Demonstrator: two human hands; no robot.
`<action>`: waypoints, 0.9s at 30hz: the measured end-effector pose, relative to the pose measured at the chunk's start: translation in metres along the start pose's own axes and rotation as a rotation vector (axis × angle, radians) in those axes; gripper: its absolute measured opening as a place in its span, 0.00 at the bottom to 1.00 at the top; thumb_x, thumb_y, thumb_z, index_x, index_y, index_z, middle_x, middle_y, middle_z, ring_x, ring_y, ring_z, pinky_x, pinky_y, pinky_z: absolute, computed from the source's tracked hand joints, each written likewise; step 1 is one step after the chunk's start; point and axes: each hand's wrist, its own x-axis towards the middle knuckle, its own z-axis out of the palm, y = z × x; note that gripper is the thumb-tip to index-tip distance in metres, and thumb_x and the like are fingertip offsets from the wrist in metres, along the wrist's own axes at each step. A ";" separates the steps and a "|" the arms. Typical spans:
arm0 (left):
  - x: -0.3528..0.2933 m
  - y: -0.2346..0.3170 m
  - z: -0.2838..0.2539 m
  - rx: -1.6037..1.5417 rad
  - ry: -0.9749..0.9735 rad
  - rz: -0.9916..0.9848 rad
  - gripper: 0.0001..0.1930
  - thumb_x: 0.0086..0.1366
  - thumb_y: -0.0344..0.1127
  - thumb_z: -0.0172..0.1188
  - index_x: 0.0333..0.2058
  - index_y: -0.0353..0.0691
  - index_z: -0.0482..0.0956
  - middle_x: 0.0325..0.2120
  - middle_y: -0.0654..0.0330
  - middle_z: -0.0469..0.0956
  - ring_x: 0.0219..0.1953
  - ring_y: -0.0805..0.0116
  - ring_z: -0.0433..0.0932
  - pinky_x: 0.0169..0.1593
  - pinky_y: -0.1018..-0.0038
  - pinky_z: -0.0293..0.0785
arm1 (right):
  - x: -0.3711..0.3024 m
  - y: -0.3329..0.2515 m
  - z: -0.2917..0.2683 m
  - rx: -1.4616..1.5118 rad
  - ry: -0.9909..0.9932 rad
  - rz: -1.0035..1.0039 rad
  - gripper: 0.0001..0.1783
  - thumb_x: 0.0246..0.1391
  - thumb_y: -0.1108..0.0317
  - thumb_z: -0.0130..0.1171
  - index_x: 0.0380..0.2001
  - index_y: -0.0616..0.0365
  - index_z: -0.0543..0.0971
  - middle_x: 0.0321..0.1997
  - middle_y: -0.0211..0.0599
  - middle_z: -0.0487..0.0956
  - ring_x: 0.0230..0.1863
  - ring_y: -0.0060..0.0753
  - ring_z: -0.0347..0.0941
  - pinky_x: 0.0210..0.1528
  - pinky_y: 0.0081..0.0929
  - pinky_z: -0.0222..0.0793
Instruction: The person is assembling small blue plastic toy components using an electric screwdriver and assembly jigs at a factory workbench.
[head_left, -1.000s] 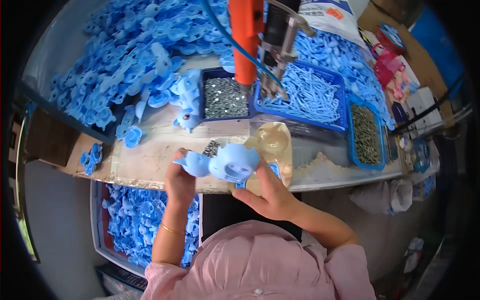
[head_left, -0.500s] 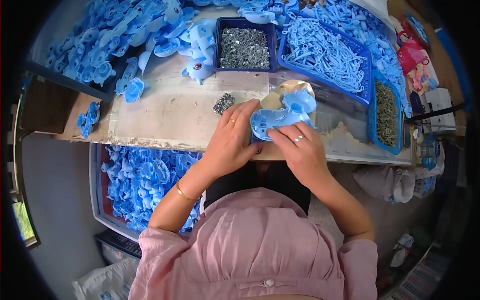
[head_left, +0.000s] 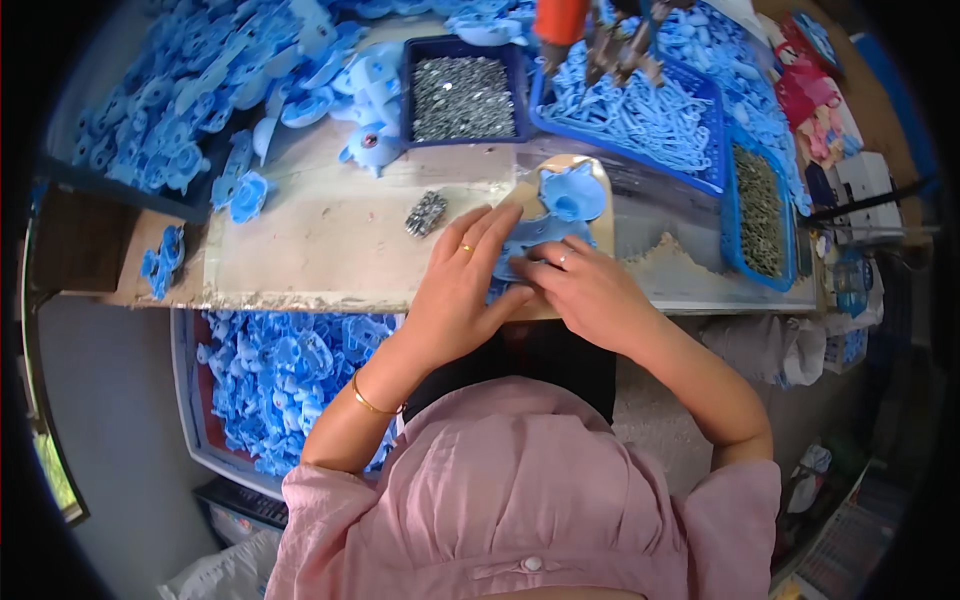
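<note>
A light-blue plastic toy shell half, its hollow side up, rests on a tan shaped block at the table's near edge. My left hand lies along the shell's left side, fingers stretched forward over its edge and thumb by the near end. Bent over the shell's lower part are the fingers of my right hand, their tips pressed on it. Whether a small piece sits under those fingertips is hidden. Left of the block is a small heap of metal screws.
Behind stand a dark-blue tray of small metal parts and a blue basket of light-blue plastic pieces. A blue tray of screws is at right. Blurred orange-and-metal gear hangs overhead. Blue shells pile up far left; more fill a bin below.
The shell half has gone from tilted in my hands to lying lower on the tan block. My right hand has shifted left over it. The orange hanging gear has come into view.
</note>
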 end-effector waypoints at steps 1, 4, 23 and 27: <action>0.003 0.003 0.001 0.011 -0.027 -0.001 0.39 0.55 0.31 0.69 0.65 0.37 0.63 0.61 0.49 0.69 0.64 0.45 0.64 0.67 0.55 0.59 | 0.002 0.006 -0.004 0.118 0.035 -0.069 0.16 0.56 0.75 0.59 0.49 0.58 0.81 0.45 0.36 0.80 0.48 0.43 0.75 0.49 0.33 0.74; 0.004 0.006 0.002 0.185 -0.035 0.035 0.38 0.54 0.33 0.69 0.64 0.37 0.64 0.58 0.50 0.71 0.60 0.47 0.67 0.66 0.56 0.61 | 0.008 0.054 -0.042 0.319 0.229 0.202 0.12 0.58 0.73 0.59 0.45 0.58 0.83 0.43 0.41 0.82 0.41 0.45 0.79 0.46 0.34 0.76; 0.030 0.025 -0.005 0.107 -0.003 0.093 0.32 0.59 0.32 0.66 0.62 0.37 0.68 0.61 0.48 0.70 0.63 0.43 0.65 0.66 0.55 0.62 | -0.003 0.168 -0.124 0.137 0.568 0.555 0.10 0.60 0.70 0.59 0.41 0.61 0.84 0.32 0.32 0.83 0.32 0.18 0.74 0.37 0.21 0.71; 0.055 0.045 0.003 0.091 0.194 0.163 0.30 0.63 0.33 0.65 0.63 0.36 0.67 0.54 0.43 0.75 0.55 0.42 0.74 0.57 0.55 0.70 | -0.006 0.078 -0.091 0.544 0.412 0.291 0.08 0.61 0.72 0.60 0.42 0.60 0.83 0.37 0.29 0.83 0.37 0.19 0.75 0.40 0.21 0.71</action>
